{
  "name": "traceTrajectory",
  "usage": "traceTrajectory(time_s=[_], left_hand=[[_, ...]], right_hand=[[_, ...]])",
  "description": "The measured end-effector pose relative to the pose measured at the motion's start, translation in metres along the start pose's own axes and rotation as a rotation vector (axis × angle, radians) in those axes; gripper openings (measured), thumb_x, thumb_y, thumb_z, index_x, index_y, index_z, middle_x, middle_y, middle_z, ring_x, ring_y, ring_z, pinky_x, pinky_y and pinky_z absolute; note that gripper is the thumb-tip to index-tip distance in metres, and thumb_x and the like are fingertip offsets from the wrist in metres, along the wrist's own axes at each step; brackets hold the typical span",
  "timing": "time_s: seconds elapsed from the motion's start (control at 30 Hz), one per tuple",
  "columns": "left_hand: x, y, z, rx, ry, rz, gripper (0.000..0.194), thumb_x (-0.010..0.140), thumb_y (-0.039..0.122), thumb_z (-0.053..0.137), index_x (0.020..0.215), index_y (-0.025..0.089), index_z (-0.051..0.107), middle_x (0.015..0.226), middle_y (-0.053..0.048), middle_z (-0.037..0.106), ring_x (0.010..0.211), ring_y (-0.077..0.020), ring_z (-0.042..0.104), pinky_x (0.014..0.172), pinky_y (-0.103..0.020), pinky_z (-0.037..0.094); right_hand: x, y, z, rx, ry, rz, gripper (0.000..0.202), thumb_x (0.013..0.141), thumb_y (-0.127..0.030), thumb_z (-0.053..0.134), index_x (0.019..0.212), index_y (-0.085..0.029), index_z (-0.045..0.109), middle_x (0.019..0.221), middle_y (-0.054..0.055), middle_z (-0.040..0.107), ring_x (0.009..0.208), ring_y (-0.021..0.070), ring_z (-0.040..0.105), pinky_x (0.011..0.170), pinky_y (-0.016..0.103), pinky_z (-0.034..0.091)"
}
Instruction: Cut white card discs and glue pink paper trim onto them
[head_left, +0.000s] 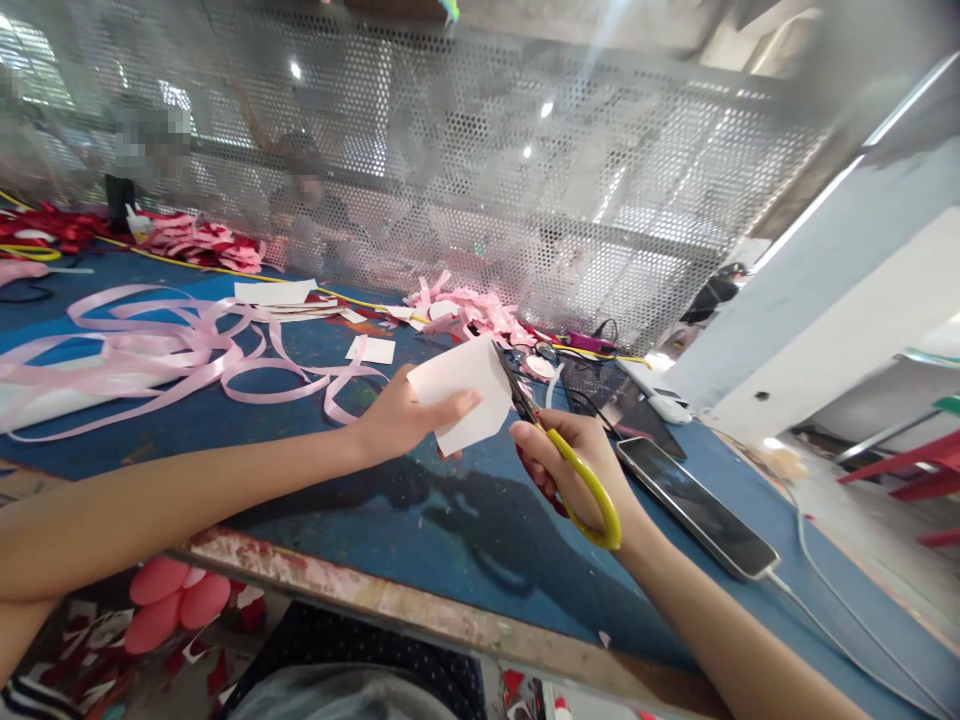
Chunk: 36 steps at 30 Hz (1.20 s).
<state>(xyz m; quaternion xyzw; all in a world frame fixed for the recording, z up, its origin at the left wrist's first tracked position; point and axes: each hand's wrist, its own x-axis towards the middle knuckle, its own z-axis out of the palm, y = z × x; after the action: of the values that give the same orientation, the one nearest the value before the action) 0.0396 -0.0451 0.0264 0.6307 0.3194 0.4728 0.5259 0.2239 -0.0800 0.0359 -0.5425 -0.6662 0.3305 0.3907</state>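
A small white sheet of paper (469, 390) is pinched in my left hand (397, 415), thumb on top and fingers beneath. My right hand (574, 460) is wrapped round the yellow handles of a pair of scissors (592, 490). The dark blades lie along the right edge of the paper; whether they are parted is hard to make out. Both hands are above the blue table (360, 520). To the left of my left hand lies a loose tangle of pink ribbon (247, 380), with a white paper square (371, 349) beside it.
Behind my hands are a pink ribbon heap (480, 312) and a stack of white cards (277, 295). A phone (697, 510) on a white cable lies right of my right hand. A perforated metal screen (450, 170) stands along the back. Red and white scraps litter the floor.
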Motion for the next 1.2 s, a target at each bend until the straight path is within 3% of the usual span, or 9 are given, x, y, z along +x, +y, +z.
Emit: traceTrajectory(time_s=[0.1, 0.27, 0.4, 0.6, 0.93, 1.2], left_hand=[[-0.001, 0.0, -0.001, 0.007, -0.057, 0.009, 0.022, 0.075, 0.034, 0.063, 0.082, 0.013, 0.064, 0.06, -0.001, 0.065, 0.041, -0.0102, 0.055, 0.037, -0.019, 0.049], [-0.003, -0.005, -0.002, -0.005, -0.212, -0.037, 0.026, 0.074, 0.035, 0.065, 0.089, 0.014, 0.066, 0.066, -0.003, 0.068, 0.047, -0.0122, 0.058, 0.039, -0.02, 0.051], [-0.001, -0.007, -0.003, -0.003, -0.23, -0.057, 0.027, 0.074, 0.036, 0.065, 0.088, 0.014, 0.067, 0.064, -0.003, 0.067, 0.045, -0.0121, 0.058, 0.041, -0.022, 0.052], [-0.001, -0.005, -0.003, -0.019, -0.223, -0.09, 0.031, 0.073, 0.034, 0.066, 0.097, 0.015, 0.065, 0.067, -0.002, 0.068, 0.047, -0.0127, 0.058, 0.041, -0.023, 0.052], [-0.001, -0.002, -0.007, 0.051, -0.276, -0.072, 0.023, 0.074, 0.032, 0.065, 0.089, 0.015, 0.066, 0.06, -0.001, 0.065, 0.045, -0.0117, 0.057, 0.039, -0.02, 0.048], [0.011, 0.003, -0.023, 0.218, -0.295, -0.025, 0.02, 0.07, 0.03, 0.067, 0.081, 0.012, 0.067, 0.061, -0.001, 0.065, 0.048, -0.0103, 0.055, 0.043, -0.018, 0.045]], right_hand=[[0.002, 0.001, -0.002, 0.022, -0.056, -0.04, 0.045, 0.07, -0.056, 0.062, 0.055, -0.02, 0.039, 0.042, -0.006, 0.04, 0.036, 0.0071, 0.036, 0.037, 0.022, 0.028], [0.008, 0.008, -0.008, 0.179, -0.301, -0.117, 0.034, 0.074, -0.051, 0.059, 0.077, -0.018, 0.053, 0.065, 0.0, 0.056, 0.063, 0.0141, 0.053, 0.059, 0.027, 0.044], [0.012, 0.013, -0.011, 0.23, -0.388, -0.081, 0.032, 0.078, -0.05, 0.055, 0.07, -0.019, 0.051, 0.065, 0.0, 0.051, 0.062, 0.0132, 0.049, 0.06, 0.027, 0.042], [0.01, 0.007, -0.006, 0.099, -0.304, -0.096, 0.039, 0.076, -0.055, 0.054, 0.078, -0.017, 0.051, 0.061, -0.002, 0.047, 0.057, 0.0123, 0.045, 0.053, 0.026, 0.038], [0.008, 0.008, -0.01, -0.272, -0.163, -0.162, 0.041, 0.072, -0.057, 0.056, 0.072, -0.017, 0.048, 0.058, -0.004, 0.041, 0.052, 0.0098, 0.036, 0.047, 0.023, 0.028], [0.011, 0.009, -0.012, -0.393, -0.125, -0.14, 0.046, 0.07, -0.061, 0.056, 0.06, -0.018, 0.043, 0.052, -0.005, 0.031, 0.05, 0.0088, 0.028, 0.045, 0.023, 0.018]])
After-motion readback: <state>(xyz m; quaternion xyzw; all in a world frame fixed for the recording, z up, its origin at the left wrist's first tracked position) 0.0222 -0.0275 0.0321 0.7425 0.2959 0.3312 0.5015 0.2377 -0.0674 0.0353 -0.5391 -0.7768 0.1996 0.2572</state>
